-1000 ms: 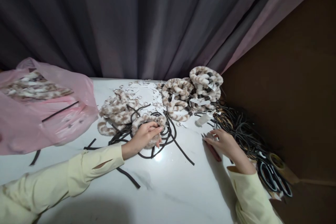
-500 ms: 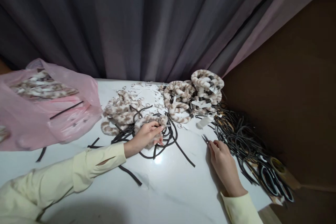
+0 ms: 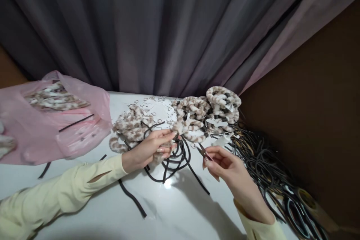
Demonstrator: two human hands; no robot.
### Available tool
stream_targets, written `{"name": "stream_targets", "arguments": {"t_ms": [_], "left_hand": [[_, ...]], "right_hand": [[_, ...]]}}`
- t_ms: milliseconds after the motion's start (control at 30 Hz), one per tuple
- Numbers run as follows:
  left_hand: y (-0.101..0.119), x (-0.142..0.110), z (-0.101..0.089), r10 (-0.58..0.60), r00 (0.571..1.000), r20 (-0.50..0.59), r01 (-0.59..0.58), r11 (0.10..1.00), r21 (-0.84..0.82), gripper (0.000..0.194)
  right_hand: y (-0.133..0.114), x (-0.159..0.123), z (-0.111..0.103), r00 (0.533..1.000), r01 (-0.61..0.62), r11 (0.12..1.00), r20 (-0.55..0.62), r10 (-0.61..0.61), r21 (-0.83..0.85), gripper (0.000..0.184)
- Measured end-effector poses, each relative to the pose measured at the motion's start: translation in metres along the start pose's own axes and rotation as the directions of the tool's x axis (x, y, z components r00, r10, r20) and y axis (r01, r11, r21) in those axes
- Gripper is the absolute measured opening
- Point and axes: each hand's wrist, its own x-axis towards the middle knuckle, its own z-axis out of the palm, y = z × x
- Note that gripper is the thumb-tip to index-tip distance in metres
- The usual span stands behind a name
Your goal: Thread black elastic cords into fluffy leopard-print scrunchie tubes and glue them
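Snips [image 3: 203, 153] part-hidden in right hand [image 3: 226, 166].

Dim, tabletop [image 3: 168, 185] glare, edges perhaps soft.

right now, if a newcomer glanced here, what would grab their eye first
Probably the big pink bag at left on the white table, fluffy strips inside. Next, the brown-and-white fluffy rings heaped at the back right, near tangled black cords. Nearer the middle, the left hand holds a fluffy piece and the right hand a pointed tool.
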Motion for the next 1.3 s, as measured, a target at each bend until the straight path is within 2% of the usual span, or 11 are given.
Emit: {"name": "stream_targets", "arguments": {"t_ms": [167, 267, 367, 1000, 1167, 1300], "left_hand": [[0.012, -0.005, 0.003, -0.017, 0.997, 0.070, 0.019, 0.999, -0.033, 0.018], [0.013, -0.009, 0.003, -0.041, 0.988, 0.151, 0.046, 0.998, -0.031, 0.016], [0.013, -0.012, 0.004, -0.060, 0.983, 0.175, 0.065, 0.998, -0.019, 0.016], [0.010, -0.012, 0.006, -0.056, 0.981, 0.185, 0.059, 0.998, -0.008, 0.015], [0.012, -0.012, 0.007, -0.030, 0.991, 0.128, 0.016, 0.994, 0.111, 0.019], [0.014, -0.011, 0.006, 0.029, 0.998, 0.052, -0.042, 0.956, 0.290, 0.027]], "right_hand": [[-0.002, 0.007, 0.022, 0.995, 0.093, 0.993, -0.012, -0.095, -0.076, 0.030], [0.005, 0.006, 0.028, 0.994, 0.107, 0.993, -0.016, -0.109, -0.057, 0.028], [0.010, 0.005, 0.029, 0.992, 0.127, 0.991, 0.012, -0.127, -0.033, 0.025], [0.011, 0.003, 0.032, 0.972, 0.235, 0.971, 0.015, -0.235, -0.029, 0.017], [0.012, 0.001, 0.033, 0.951, 0.306, 0.948, -0.016, -0.309, -0.091, 0.015], [0.013, -0.003, 0.035, 0.905, 0.394, 0.887, -0.065, -0.420, -0.240, 0.014]]}}
